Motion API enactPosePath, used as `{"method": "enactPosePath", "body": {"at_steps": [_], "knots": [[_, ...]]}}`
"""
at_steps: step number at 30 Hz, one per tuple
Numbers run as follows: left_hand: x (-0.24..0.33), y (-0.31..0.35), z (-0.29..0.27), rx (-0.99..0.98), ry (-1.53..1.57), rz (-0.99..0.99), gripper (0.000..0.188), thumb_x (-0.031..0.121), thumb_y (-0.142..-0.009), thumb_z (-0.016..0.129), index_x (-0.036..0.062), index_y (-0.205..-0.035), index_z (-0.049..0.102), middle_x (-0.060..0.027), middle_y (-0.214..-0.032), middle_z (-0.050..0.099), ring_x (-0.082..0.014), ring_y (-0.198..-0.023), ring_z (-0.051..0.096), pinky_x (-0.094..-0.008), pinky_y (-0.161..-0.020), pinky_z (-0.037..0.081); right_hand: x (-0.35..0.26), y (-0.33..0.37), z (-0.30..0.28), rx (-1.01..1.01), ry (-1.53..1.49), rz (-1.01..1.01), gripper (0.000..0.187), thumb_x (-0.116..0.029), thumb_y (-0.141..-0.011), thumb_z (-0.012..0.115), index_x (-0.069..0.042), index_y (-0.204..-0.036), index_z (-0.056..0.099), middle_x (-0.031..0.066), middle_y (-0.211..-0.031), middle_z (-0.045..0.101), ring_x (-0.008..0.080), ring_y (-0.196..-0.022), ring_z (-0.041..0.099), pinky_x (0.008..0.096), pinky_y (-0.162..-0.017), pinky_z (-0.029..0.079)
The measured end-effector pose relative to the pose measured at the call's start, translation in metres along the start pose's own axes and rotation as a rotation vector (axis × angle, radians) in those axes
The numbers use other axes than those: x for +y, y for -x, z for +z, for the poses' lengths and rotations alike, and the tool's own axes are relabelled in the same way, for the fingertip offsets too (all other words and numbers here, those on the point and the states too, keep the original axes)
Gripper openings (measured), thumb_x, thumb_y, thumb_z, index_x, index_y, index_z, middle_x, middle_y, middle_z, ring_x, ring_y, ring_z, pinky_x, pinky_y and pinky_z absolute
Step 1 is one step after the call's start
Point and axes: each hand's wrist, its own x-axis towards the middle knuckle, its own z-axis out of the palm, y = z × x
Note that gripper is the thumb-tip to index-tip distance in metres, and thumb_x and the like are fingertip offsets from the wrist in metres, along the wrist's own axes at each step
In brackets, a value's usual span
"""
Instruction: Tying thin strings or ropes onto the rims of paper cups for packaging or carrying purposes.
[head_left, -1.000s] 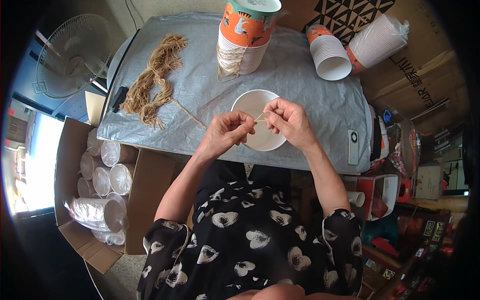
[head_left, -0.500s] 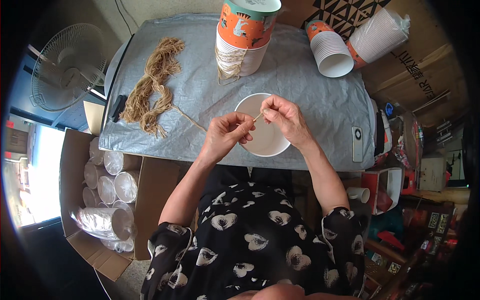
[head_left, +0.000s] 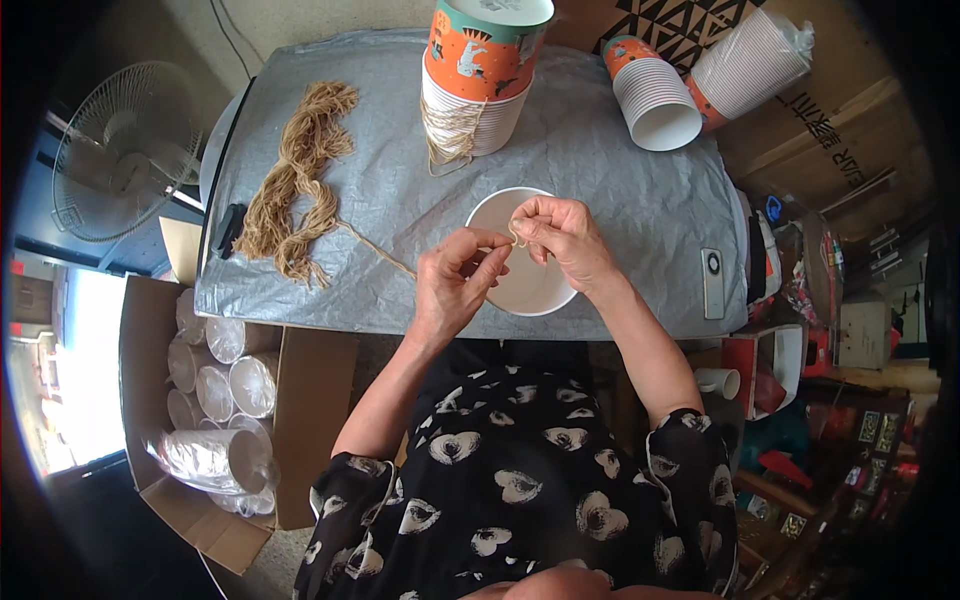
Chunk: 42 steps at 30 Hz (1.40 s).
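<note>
My left hand (head_left: 452,282) and my right hand (head_left: 566,242) meet above a white paper bucket (head_left: 536,292) that stands at the table's near side. Each hand is closed in a pinch on a thin tan twine (head_left: 516,238), which bends in a small loop between the fingertips. Another length of twine (head_left: 378,250) runs from behind my left hand to a thick, loosely knotted bundle of tan twine (head_left: 310,140) lying at the left. My fingers hide part of the held piece.
A tall stack of orange-printed paper buckets (head_left: 478,110), wound with twine, stands at the back. Two more stacks lie at the far right, one bagged (head_left: 752,68). A phone (head_left: 712,284) and a black object (head_left: 229,230) rest on the grey-covered table. Left sits a carton (head_left: 315,420) of wrapped cups.
The twine between my fingertips was short and straight and is now bent into a loop. My right hand has shifted slightly left, and the view has moved a little.
</note>
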Motion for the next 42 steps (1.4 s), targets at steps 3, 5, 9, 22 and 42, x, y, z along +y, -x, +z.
{"method": "enactPosePath", "body": {"at_steps": [3,5,9,22,42], "knots": [[-0.007,-0.001,-0.001,0.057,-0.097,0.137,0.008,0.001,-0.091,0.074,0.0011,-0.099,0.075,-0.0071,-0.091,0.071,-0.0123,-0.072,0.071,-0.0258,-0.059,0.057,0.007,0.001,0.001,0.024,0.018,0.021,0.014,-0.015,-0.096,0.070,-0.002,-0.094,0.067,-0.0023,-0.075,0.060,0.0035,-0.057,0.050,0.0209,-0.052,0.040],[-0.008,-0.007,0.000,0.057,-0.120,0.189,0.008,0.001,-0.091,0.074,0.0014,-0.099,0.075,-0.0074,-0.091,0.071,-0.0126,-0.072,0.071,-0.0260,-0.059,0.057,0.004,-0.002,0.002,0.030,0.014,0.015,0.014,-0.015,-0.096,0.071,-0.002,-0.094,0.068,-0.0023,-0.075,0.061,0.0034,-0.057,0.050,0.0211,-0.051,0.040],[-0.005,-0.006,-0.004,0.042,-0.172,0.219,0.009,0.001,-0.089,0.076,0.0022,-0.098,0.075,-0.0084,-0.092,0.072,-0.0141,-0.072,0.071,-0.0270,-0.060,0.057,-0.005,-0.003,0.013,0.077,-0.040,0.044,0.012,-0.012,-0.095,0.070,-0.001,-0.092,0.069,-0.0022,-0.072,0.061,0.0030,-0.056,0.048,0.0213,-0.050,0.039],[-0.007,-0.001,0.008,0.116,-0.196,0.269,0.010,-0.001,-0.090,0.075,-0.0002,-0.099,0.073,-0.0060,-0.095,0.072,-0.0124,-0.076,0.072,-0.0240,-0.064,0.057,0.000,-0.003,0.003,-0.005,-0.025,0.051,0.015,-0.014,-0.095,0.071,0.001,-0.094,0.068,-0.0019,-0.070,0.060,0.0030,-0.051,0.045,0.0216,-0.044,0.037],[0.011,0.009,0.006,0.032,0.243,-0.237,0.018,0.015,-0.098,0.072,0.0002,-0.108,0.069,-0.0071,-0.098,0.076,-0.0143,-0.087,0.074,-0.0250,-0.072,0.056,-0.009,0.037,-0.005,0.089,0.271,-0.190,0.019,-0.015,-0.100,0.066,0.001,-0.110,0.069,0.0018,-0.082,0.066,0.0072,-0.073,0.059,0.0244,-0.068,0.050]]}}
